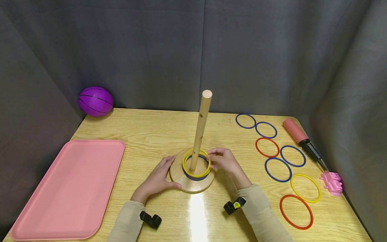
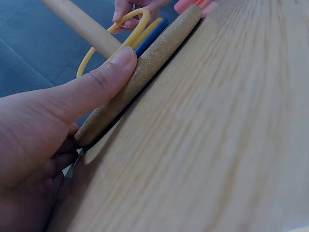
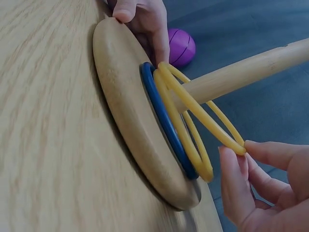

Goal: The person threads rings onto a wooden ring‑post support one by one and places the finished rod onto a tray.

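A wooden post (image 1: 201,126) rises from a round wooden base (image 1: 198,187) in the middle of the table. My left hand (image 1: 157,179) grips the left edge of this base, its thumb (image 2: 104,79) on the near rim and the other fingers round the far side. Between thumb and fingers, my right hand (image 1: 226,163) pinches a yellow ring (image 3: 203,112) at its right edge. This ring encircles the post at a tilt, the pinched side raised. Under it, a second yellow ring (image 3: 177,124) and a blue ring (image 3: 155,100) lie around the post's foot.
On the right lie several blue rings (image 1: 278,180), two red rings (image 1: 296,227) and a yellow ring (image 1: 312,201). Beyond them are a pink-and-black hand pump (image 1: 295,131) and a pink toy (image 1: 332,183). A pink tray (image 1: 69,188) stands left, a purple ball (image 1: 95,101) behind it.
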`<state>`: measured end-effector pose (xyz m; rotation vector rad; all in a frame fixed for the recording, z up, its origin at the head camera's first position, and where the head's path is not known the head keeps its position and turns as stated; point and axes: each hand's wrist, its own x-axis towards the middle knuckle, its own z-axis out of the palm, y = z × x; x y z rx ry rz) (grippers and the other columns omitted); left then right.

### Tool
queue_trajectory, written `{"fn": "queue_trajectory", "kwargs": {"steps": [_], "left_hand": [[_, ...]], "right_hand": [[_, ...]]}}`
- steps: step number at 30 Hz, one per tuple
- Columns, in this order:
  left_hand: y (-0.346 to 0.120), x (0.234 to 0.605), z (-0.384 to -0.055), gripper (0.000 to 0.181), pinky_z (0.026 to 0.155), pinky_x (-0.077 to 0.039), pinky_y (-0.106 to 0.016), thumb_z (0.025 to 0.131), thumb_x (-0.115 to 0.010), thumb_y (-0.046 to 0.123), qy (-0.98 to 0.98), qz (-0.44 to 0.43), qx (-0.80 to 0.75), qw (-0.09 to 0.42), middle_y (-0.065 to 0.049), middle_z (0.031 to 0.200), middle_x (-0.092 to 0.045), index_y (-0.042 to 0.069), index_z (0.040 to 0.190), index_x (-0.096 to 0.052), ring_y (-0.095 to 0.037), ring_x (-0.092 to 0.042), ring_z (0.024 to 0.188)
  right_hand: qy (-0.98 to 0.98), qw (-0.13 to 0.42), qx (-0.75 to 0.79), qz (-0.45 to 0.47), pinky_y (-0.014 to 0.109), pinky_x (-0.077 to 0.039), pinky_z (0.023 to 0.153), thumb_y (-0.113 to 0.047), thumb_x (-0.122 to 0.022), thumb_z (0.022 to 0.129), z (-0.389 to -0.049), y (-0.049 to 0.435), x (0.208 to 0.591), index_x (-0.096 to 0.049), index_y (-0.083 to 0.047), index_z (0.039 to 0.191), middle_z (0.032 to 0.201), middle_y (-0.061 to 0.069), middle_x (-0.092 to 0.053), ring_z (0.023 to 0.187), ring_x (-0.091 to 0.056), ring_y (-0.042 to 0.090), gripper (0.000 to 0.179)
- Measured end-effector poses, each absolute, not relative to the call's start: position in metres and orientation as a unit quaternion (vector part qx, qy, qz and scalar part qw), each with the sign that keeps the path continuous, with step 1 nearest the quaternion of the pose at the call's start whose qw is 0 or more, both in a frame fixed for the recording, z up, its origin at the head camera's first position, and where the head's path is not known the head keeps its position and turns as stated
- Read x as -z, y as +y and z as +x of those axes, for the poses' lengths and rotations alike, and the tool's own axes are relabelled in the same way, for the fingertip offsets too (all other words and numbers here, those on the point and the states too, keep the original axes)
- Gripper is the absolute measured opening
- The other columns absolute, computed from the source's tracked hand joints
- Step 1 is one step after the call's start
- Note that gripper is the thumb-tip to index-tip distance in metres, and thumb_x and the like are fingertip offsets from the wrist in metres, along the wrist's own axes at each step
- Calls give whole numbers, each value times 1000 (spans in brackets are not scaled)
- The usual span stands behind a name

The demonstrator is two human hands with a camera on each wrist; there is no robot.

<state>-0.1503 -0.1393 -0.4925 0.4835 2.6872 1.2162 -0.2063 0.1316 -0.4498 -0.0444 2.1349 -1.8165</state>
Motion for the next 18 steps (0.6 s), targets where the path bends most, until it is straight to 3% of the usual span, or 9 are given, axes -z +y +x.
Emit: {"fn": "queue_trajectory", "kwargs": {"steps": [18], "left_hand": [[-139, 492, -150, 114, 116, -29, -52, 66, -86, 47, 896, 155, -407, 84, -10, 154, -31, 9, 154, -25, -34, -29, 144]], "right_hand": [[780, 148, 608, 15, 19, -56, 60, 2, -59, 91, -210, 132, 458, -63, 14, 109, 82, 4, -61, 65, -61, 8, 22]]}}
